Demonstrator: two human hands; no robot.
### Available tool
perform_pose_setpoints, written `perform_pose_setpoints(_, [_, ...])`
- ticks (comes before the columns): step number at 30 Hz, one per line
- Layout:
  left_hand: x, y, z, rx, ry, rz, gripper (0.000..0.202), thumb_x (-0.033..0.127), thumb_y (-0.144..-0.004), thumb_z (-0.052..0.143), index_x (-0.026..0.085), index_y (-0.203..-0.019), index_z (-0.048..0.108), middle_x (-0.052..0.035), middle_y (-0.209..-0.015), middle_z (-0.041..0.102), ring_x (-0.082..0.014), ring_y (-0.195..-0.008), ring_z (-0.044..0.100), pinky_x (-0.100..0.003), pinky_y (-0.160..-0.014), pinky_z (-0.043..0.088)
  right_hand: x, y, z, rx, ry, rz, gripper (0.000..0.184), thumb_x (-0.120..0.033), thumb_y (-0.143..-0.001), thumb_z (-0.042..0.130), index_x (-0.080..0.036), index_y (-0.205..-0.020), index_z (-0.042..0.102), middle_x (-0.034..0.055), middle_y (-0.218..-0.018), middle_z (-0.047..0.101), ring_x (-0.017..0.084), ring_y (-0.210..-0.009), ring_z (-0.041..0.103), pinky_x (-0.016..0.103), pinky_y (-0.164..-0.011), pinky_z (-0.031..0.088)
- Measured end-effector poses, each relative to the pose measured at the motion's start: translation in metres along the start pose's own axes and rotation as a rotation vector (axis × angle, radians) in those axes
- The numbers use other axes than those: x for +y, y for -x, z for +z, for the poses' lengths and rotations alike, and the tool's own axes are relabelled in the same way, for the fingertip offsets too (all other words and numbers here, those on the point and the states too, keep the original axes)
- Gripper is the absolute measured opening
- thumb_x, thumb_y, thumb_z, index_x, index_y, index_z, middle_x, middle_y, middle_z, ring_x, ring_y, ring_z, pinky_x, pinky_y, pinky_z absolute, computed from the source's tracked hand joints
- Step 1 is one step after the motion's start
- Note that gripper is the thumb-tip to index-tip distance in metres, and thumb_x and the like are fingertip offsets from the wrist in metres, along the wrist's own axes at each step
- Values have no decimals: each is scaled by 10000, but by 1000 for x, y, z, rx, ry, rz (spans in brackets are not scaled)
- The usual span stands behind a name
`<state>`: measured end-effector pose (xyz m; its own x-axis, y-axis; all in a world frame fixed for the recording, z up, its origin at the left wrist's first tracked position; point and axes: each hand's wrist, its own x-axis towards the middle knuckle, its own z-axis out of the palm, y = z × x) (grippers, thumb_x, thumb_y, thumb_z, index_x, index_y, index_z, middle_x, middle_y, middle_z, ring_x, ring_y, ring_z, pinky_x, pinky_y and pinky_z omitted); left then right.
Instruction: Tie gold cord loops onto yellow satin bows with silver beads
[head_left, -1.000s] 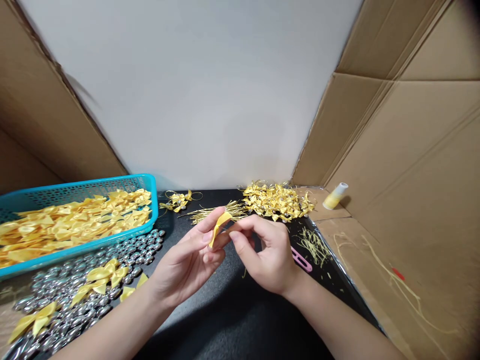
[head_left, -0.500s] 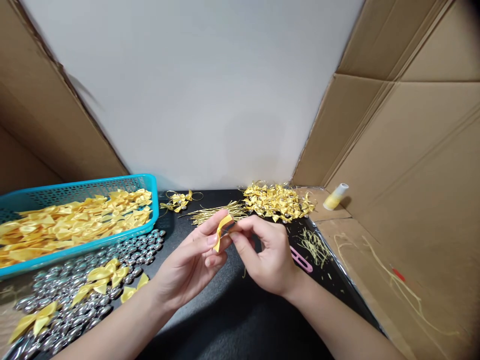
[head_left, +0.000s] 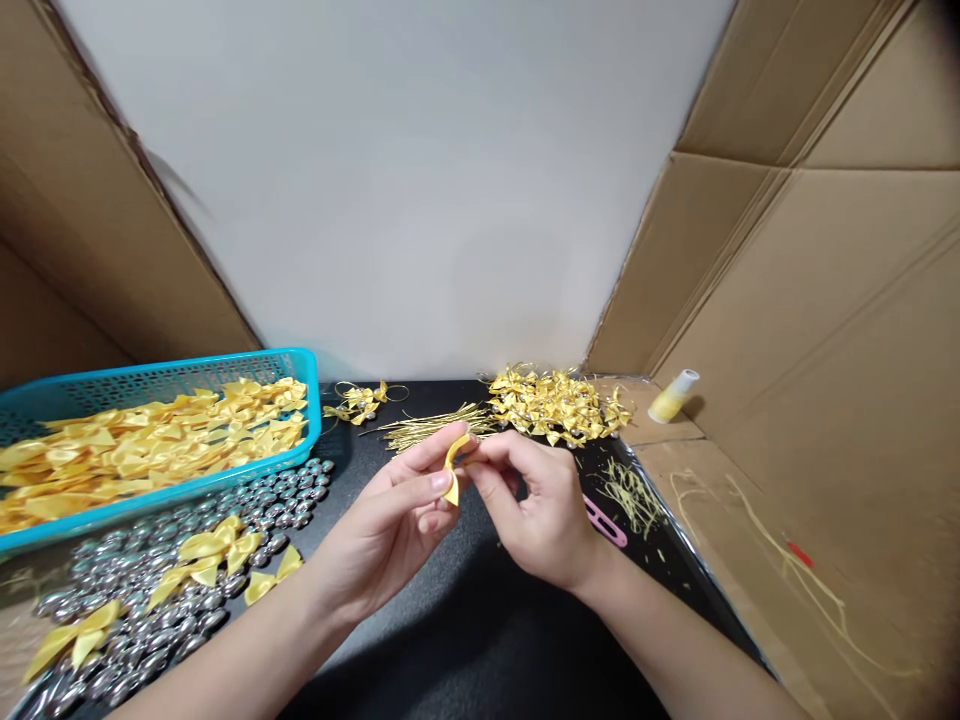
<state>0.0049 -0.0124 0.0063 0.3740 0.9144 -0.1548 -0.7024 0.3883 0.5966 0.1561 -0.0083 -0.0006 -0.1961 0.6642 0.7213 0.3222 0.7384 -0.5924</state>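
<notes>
Over the middle of the black table, my left hand (head_left: 386, 525) pinches a yellow ribbon bow (head_left: 452, 485) between thumb and fingers. The bow is turned nearly edge-on, with one tail curving up towards my right hand (head_left: 536, 515). That hand is closed in a pinch right beside the bow, its thumb against the forefinger; what sits between those fingertips is too small to make out. Just beyond my hands lies a bundle of gold cords (head_left: 435, 428). A pink thread snipper or clip-like tool (head_left: 604, 522) lies partly hidden behind my right wrist.
Left stands a turquoise basket (head_left: 311, 400) of yellow bows, with silver beads (head_left: 161, 600) and loose bows (head_left: 214, 545) before it. Finished-looking bow pieces (head_left: 555, 405) are heaped at the back. Right are cord scraps (head_left: 634, 495) and a thread spool (head_left: 673, 396). Cardboard walls (head_left: 840, 330) flank the table.
The bow has turned more edge-on in my left hand and shifted slightly right. My right hand stays pinched close to it.
</notes>
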Motion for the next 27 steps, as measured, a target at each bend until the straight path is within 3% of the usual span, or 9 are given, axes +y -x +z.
perform_pose_setpoints(8, [2,-2,-3,68,-123,45,356,81,-548,879,171,-881,791,-3,-810,735,2,-481,499,-61,-418,435,3,0,2,8,4,13,127,-122,-881,537,-191,-795,601,-17,-652,621,93,-543,512,222,-514,422])
perform_pose_setpoints(16, [5,-1,-3,81,-291,169,322,199,-587,859,147,-899,802,-13,-624,663,-55,-483,511,-134,-436,475,6,1,7,27,-130,87,107,-142,-886,555,-181,-806,615,-17,-669,645,79,-531,530,195,-490,425])
perform_pose_setpoints(22, [4,-5,-3,133,-327,183,319,173,-545,891,179,-853,810,-45,-798,733,-88,-625,589,-152,-531,519,9,0,6,12,-121,93,118,-153,-888,550,-185,-792,611,-15,-662,640,87,-537,533,206,-509,436])
perform_pose_setpoints(27, [3,-6,-3,167,-333,175,294,159,-516,902,197,-792,811,-38,-820,748,-70,-602,576,-132,-500,483,11,1,6,3,-97,88,123,-170,-885,544,-188,-782,607,-12,-664,639,93,-545,532,213,-510,432])
